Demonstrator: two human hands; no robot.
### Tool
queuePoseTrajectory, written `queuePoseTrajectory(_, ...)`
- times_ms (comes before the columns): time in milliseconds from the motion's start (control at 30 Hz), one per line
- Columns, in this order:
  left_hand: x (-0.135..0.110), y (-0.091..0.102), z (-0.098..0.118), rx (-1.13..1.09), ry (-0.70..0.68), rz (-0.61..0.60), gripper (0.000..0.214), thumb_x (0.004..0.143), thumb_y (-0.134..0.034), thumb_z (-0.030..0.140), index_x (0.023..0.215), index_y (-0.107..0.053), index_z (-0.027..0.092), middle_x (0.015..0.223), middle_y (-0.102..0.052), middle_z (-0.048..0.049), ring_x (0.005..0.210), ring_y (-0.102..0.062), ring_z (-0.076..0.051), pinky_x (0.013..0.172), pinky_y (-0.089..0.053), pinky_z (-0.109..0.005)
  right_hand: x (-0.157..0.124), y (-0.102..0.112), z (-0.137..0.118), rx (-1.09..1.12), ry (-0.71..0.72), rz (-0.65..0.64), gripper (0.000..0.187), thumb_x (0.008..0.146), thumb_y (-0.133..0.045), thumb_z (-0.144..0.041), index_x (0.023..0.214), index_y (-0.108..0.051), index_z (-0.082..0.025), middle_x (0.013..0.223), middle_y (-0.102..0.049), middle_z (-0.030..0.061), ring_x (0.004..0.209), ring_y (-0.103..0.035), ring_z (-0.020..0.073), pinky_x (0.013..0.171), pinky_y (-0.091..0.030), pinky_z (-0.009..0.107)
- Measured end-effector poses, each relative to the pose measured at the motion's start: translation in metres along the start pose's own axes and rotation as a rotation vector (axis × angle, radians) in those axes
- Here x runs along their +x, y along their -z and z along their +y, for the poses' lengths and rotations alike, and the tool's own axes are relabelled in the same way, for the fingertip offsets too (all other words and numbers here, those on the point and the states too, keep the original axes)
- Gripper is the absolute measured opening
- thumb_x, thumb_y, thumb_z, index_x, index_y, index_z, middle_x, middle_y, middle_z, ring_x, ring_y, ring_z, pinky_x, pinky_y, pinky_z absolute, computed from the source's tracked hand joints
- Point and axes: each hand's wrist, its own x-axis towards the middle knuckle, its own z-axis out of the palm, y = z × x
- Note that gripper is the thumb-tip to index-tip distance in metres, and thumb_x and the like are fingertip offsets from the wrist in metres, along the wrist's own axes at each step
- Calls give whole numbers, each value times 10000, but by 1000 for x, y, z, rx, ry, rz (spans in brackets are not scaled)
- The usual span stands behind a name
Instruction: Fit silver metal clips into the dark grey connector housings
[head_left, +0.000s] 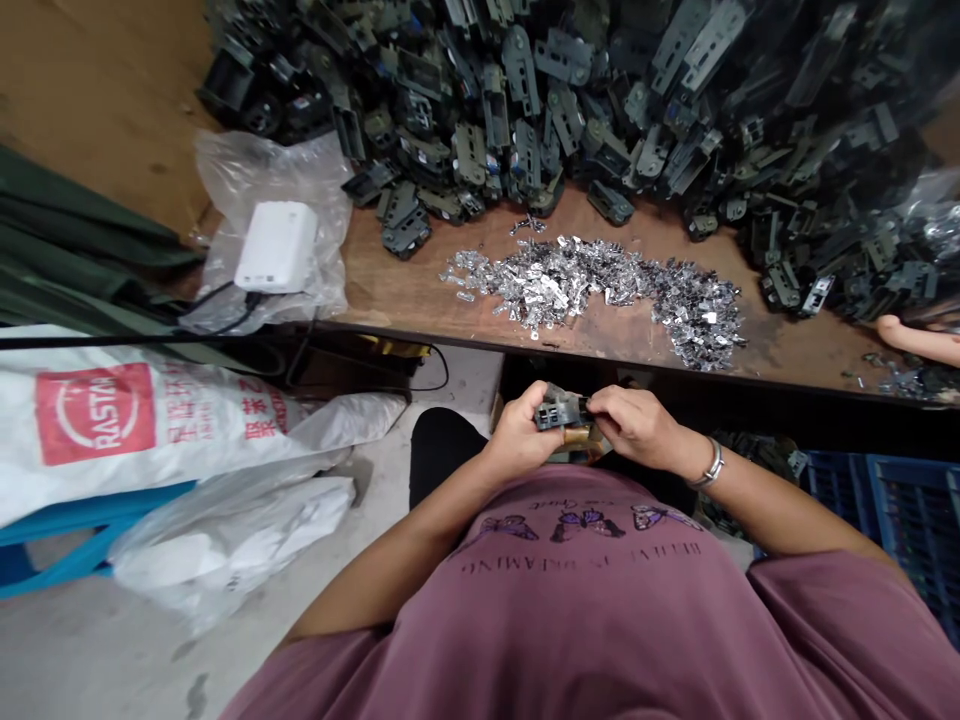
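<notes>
In front of my body, just below the bench edge, my left hand (519,432) is closed around a dark grey-green slotted plastic part (559,414). Thumb and fingers grip it at its left side. My right hand (637,425) pinches at the part's right end; whatever sits between those fingertips is hidden. Beneath the part, a small brownish-orange surface (577,436) shows between the hands. Past the bench edge lies a spread of small shiny metal pieces (555,280), and behind it rises a large heap of similar grey-green parts (525,150).
A white box-shaped device (277,247) with a black cable rests on clear plastic at the bench's left. White sacks (187,420) and a blue stool (75,545) stand left. Blue crates (915,510) are at right. Another person's hand (919,340) reaches in at the right edge.
</notes>
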Motion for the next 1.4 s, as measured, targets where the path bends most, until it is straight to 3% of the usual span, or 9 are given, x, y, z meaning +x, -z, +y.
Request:
queuePoseTrajectory(133, -1, -1, -8, 67, -4, 23, 360, 604, -832, 328, 817, -581, 182, 777, -660, 7, 668, -571, -119, 635, -469, -233, -2, -4, -1, 170, -176, 35, 156, 917, -504, -151, 845, -640, -172, 721, -686, 45, 624, -637, 132, 585, -515, 243)
queuePoseTrajectory(333, -3, 0, -7, 3, -1, 121, 391, 591, -839, 345, 810, -557, 187, 726, -633, 26, 618, -555, -103, 600, -462, -219, -12, -7, 1, 654, -741, 227, 204, 859, -661, -374, 893, -699, -177, 760, -733, 41, 527, -651, 123, 457, -511, 222)
queuePoseTrajectory(600, -6, 4, -2, 21, -90, 136, 365, 628, -831, 289, 915, -627, 192, 891, -737, -39, 748, -678, -152, 703, -535, -256, -14, -23, -10, 704, -790, 390, 212, 783, -730, -377, 903, -685, -208, 862, -753, 52, 648, -690, 144, 543, -567, 250)
queuePoseTrajectory(833, -7, 4, -2, 55, -129, 131, 382, 639, -843, 338, 909, -616, 191, 952, -760, -77, 800, -714, -183, 714, -558, -276, -12, -32, -13, 841, -877, 312, 275, 809, -713, -410, 949, -636, -187, 828, -751, 56, 593, -688, 152, 469, -535, 241)
queuePoseTrajectory(1000, -7, 6, -5, 97, -104, 136, 376, 654, -826, 326, 944, -628, 191, 945, -761, -67, 772, -709, -171, 701, -557, -270, -19, -27, -17, 445, -529, 402, 195, 897, -594, -235, 1090, -611, -212, 982, -754, 85, 761, -722, 170, 679, -596, 309)
queuePoseTrajectory(1100, -8, 6, -8, 150, -120, 102, 358, 660, -814, 289, 954, -635, 191, 948, -757, -54, 787, -702, -165, 716, -553, -264, -19, -22, -17, 219, -256, 229, 241, 879, -535, -150, 1097, -629, -196, 937, -754, 88, 769, -716, 182, 676, -582, 312)
queuePoseTrajectory(1167, -8, 5, -9, 183, -130, 70, 335, 660, -806, 263, 940, -636, 192, 933, -753, -42, 787, -696, -161, 719, -548, -260, -18, -20, -16, 195, -193, 116, 243, 868, -519, -148, 1073, -643, -189, 893, -752, 81, 722, -705, 175, 639, -568, 303)
queuePoseTrajectory(1233, -7, 6, -10, 173, -119, 74, 315, 653, -810, 278, 891, -625, 188, 874, -748, -27, 734, -685, -150, 676, -541, -247, -18, -19, -14, 307, -279, 107, 233, 892, -512, -186, 1087, -640, -198, 921, -753, 80, 741, -707, 170, 664, -573, 308)
queuePoseTrajectory(1400, -6, 9, -6, 42, -91, 115, 401, 630, -841, 349, 914, -616, 179, 898, -756, -51, 747, -703, -163, 673, -555, -255, -16, -23, -13, 843, -812, 377, 273, 873, -645, -381, 1085, -619, -212, 1013, -743, 87, 757, -699, 167, 588, -542, 272)
